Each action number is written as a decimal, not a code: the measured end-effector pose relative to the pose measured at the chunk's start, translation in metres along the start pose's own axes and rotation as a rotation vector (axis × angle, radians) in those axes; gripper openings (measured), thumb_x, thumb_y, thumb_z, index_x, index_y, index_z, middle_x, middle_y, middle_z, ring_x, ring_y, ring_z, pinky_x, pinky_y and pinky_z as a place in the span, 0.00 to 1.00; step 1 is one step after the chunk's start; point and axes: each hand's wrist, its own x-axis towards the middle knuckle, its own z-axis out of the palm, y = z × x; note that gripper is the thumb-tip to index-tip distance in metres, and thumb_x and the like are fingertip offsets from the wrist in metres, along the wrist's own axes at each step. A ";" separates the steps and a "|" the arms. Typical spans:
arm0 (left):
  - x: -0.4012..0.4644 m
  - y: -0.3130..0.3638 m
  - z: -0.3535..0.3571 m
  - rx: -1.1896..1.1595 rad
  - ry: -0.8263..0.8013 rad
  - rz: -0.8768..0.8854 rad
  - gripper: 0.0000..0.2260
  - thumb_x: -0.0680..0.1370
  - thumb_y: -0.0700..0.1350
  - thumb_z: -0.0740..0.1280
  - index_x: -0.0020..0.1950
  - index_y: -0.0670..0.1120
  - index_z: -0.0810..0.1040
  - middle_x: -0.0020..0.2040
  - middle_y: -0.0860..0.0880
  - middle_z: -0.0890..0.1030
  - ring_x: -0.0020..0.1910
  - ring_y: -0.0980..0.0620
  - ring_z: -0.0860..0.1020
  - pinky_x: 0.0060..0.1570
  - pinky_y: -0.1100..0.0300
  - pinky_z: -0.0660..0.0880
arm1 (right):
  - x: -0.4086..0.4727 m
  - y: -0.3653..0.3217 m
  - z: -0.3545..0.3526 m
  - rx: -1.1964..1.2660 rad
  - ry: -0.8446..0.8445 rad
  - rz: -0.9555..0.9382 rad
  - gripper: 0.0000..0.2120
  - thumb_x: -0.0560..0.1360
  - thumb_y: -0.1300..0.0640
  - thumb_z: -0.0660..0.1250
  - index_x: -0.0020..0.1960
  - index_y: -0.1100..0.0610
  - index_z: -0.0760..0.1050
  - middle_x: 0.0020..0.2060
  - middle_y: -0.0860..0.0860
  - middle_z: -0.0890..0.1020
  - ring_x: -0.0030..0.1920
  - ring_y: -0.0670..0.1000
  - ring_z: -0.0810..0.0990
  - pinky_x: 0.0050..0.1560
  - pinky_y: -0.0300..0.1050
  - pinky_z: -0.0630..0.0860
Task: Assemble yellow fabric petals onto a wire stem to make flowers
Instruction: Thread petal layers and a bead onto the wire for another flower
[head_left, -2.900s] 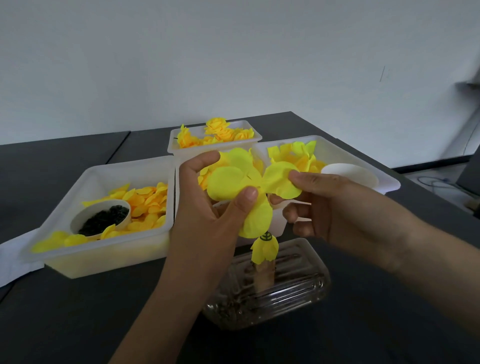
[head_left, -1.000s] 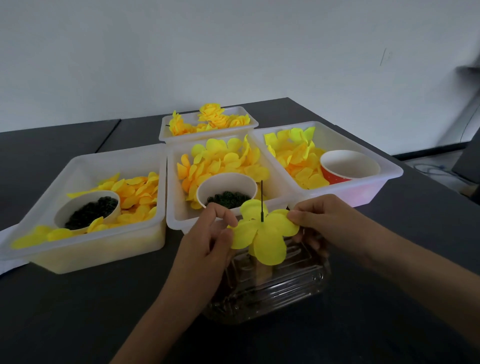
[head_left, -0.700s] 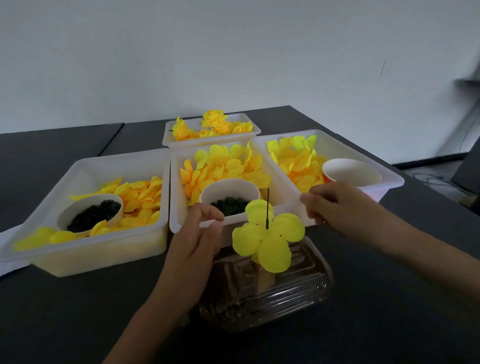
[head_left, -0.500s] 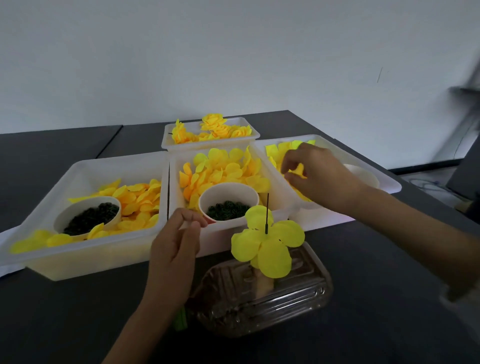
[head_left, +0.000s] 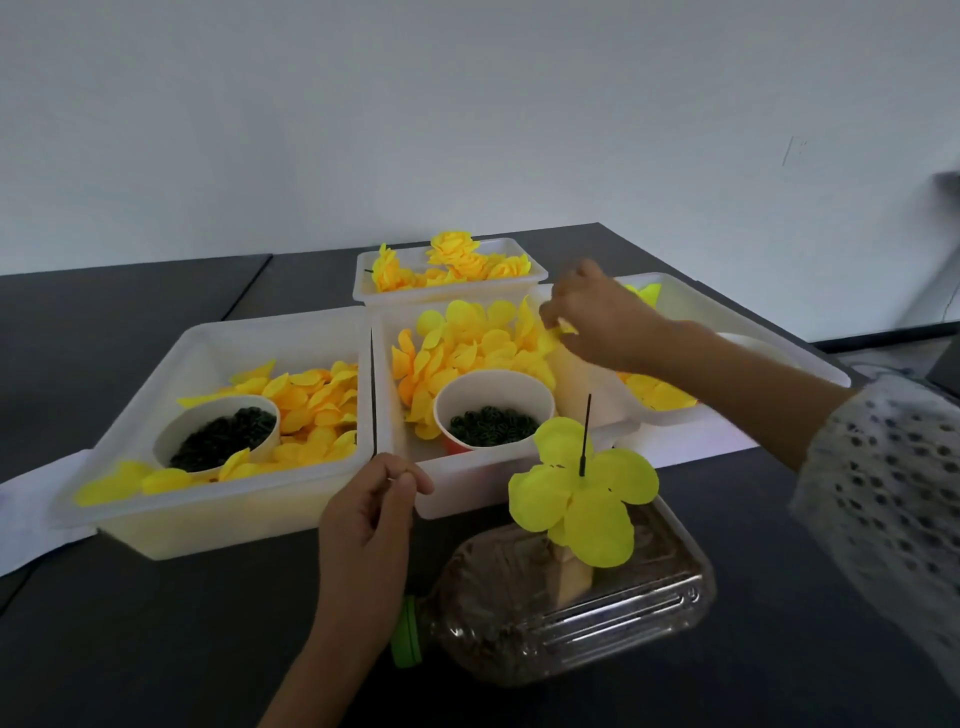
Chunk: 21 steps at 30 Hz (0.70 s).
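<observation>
It looked like a small craft workstation in a plain room, perhaps a workshop. A dark table stood against a bare pale wall. White plastic bins sat side by side on it, sorted by stock: loose yellow petals in the nearer ones, finished flowers in the far one, paper cups of small dark green rings inside two. A clear plastic bottle lying on its side served as a stand.
</observation>
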 end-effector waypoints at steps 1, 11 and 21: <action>0.000 0.001 0.000 0.007 0.000 0.015 0.11 0.78 0.46 0.59 0.38 0.52 0.76 0.32 0.45 0.74 0.27 0.53 0.67 0.27 0.66 0.63 | 0.000 0.005 -0.010 0.081 0.024 0.014 0.09 0.77 0.58 0.64 0.55 0.55 0.78 0.54 0.58 0.75 0.59 0.60 0.68 0.59 0.55 0.68; 0.013 0.054 0.002 -0.031 -0.113 0.143 0.11 0.78 0.52 0.57 0.46 0.51 0.78 0.28 0.50 0.72 0.27 0.57 0.69 0.28 0.70 0.65 | -0.053 0.010 -0.124 1.037 0.080 0.228 0.14 0.79 0.55 0.64 0.47 0.67 0.79 0.41 0.61 0.79 0.36 0.48 0.76 0.38 0.39 0.72; 0.021 0.101 0.027 -0.111 -0.255 0.048 0.21 0.78 0.54 0.60 0.33 0.39 0.65 0.25 0.53 0.64 0.24 0.59 0.62 0.29 0.69 0.64 | -0.096 -0.025 -0.115 1.493 -0.302 0.290 0.10 0.74 0.51 0.66 0.37 0.54 0.81 0.32 0.49 0.79 0.31 0.47 0.73 0.30 0.38 0.70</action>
